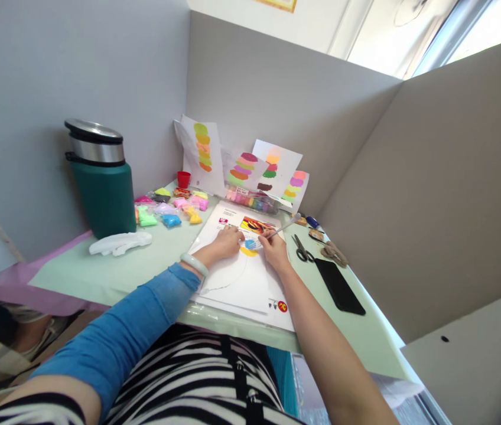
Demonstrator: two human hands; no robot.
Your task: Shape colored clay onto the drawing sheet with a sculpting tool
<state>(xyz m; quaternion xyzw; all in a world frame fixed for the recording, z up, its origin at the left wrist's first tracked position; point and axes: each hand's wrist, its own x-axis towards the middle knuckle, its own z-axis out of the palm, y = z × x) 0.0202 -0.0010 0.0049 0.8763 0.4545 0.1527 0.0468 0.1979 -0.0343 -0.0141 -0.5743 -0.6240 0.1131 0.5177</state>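
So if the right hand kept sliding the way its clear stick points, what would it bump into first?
Probably the long clear box of coloured clay pieces beyond the white paper sheet; the right hand aims its thin clear stick roughly there, though depth is unclear.

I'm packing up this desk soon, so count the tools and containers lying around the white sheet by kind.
Scissors: 1
Black flat slab: 1
Green flask: 1
Red cup: 1
Clear stick tool, held in the right hand: 1
Total: 5
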